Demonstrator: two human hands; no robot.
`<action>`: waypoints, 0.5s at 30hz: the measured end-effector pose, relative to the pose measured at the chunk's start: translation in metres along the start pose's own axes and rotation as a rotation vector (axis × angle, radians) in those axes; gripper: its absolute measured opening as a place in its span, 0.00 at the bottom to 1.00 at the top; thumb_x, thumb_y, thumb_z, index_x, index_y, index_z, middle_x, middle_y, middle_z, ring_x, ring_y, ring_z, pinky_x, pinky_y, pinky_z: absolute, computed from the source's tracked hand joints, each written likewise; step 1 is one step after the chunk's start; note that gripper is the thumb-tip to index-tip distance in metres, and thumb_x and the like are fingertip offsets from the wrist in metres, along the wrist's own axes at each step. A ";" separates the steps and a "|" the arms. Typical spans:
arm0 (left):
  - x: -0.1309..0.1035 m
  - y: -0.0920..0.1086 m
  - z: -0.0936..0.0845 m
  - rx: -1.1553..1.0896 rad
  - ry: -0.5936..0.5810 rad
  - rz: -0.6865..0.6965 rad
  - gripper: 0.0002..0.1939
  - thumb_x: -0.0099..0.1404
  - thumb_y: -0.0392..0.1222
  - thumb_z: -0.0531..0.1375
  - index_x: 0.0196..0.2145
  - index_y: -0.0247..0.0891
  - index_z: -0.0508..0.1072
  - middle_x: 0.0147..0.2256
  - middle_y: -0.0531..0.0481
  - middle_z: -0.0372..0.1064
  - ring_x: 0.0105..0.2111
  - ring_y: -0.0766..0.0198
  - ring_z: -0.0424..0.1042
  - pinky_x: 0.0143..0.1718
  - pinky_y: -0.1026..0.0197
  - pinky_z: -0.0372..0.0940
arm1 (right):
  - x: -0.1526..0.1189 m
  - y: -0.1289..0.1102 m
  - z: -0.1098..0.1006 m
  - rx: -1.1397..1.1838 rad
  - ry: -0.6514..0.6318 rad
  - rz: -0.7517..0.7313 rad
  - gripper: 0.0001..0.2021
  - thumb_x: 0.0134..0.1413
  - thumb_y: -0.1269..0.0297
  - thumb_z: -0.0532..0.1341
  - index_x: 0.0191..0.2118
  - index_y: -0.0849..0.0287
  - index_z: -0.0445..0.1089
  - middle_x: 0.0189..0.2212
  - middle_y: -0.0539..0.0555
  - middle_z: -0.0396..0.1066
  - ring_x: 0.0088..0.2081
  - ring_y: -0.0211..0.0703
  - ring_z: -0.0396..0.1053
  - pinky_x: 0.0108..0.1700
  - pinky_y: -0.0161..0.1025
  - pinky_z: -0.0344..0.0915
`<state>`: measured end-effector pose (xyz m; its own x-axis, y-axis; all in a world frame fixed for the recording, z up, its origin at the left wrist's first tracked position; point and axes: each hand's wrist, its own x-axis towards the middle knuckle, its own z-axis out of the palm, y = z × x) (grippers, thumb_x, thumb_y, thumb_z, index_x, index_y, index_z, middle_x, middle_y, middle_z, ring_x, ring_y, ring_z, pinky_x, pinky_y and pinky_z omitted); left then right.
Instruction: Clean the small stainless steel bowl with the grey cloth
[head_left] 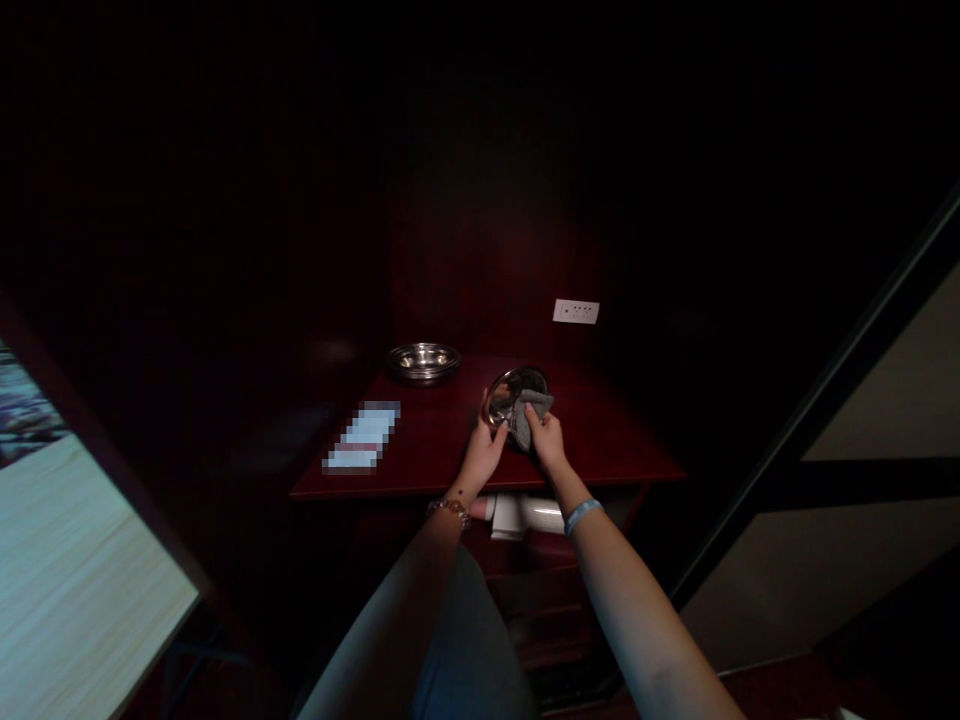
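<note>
My left hand (486, 446) grips a shiny metal bowl (504, 392) by its near left side, thumb over the rim. The bowl is tilted, its hollow turned partly toward me, above a dark red shelf (420, 465). In my right hand (549, 438) is a grey cloth (529, 412), bunched under the fingers and pressed against the bowl's right side. Part of the bowl is hidden behind the cloth. Farther back on the left stands a stack of similar metal bowls (424, 362).
A blurred pale flat item (364, 437) lies at the shelf's left. A white socket plate (576, 312) is on the back wall. Under the shelf are white and pink items (514, 515), partly behind my arms. A light wooden tabletop (82, 570) juts in at lower left.
</note>
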<state>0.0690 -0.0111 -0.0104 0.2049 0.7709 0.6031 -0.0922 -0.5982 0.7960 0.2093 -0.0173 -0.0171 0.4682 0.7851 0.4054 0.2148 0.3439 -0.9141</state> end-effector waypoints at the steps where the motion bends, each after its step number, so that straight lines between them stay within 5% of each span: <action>1: 0.000 0.001 0.000 -0.009 0.017 0.000 0.30 0.65 0.40 0.55 0.62 0.37 0.53 0.60 0.39 0.60 0.60 0.60 0.61 0.62 0.56 0.53 | 0.000 0.000 0.001 0.027 -0.034 0.014 0.27 0.49 0.40 0.59 0.35 0.64 0.74 0.27 0.57 0.76 0.30 0.44 0.72 0.31 0.35 0.65; 7: -0.005 0.005 -0.002 0.048 0.165 -0.092 0.28 0.64 0.34 0.53 0.60 0.35 0.49 0.53 0.35 0.66 0.48 0.59 0.72 0.53 0.54 0.62 | 0.000 0.001 0.004 0.104 -0.138 0.053 0.25 0.47 0.42 0.62 0.32 0.63 0.73 0.29 0.56 0.76 0.29 0.42 0.71 0.30 0.34 0.66; 15: -0.007 0.012 -0.003 0.018 0.121 -0.066 0.29 0.64 0.33 0.52 0.61 0.38 0.49 0.55 0.38 0.65 0.51 0.60 0.70 0.55 0.55 0.62 | 0.002 0.005 0.005 0.049 -0.043 0.020 0.24 0.48 0.43 0.61 0.33 0.64 0.74 0.27 0.56 0.76 0.30 0.43 0.71 0.30 0.34 0.65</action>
<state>0.0638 -0.0229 -0.0044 0.0903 0.8288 0.5522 -0.0651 -0.5483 0.8337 0.2068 -0.0116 -0.0213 0.4342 0.8132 0.3875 0.1629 0.3522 -0.9216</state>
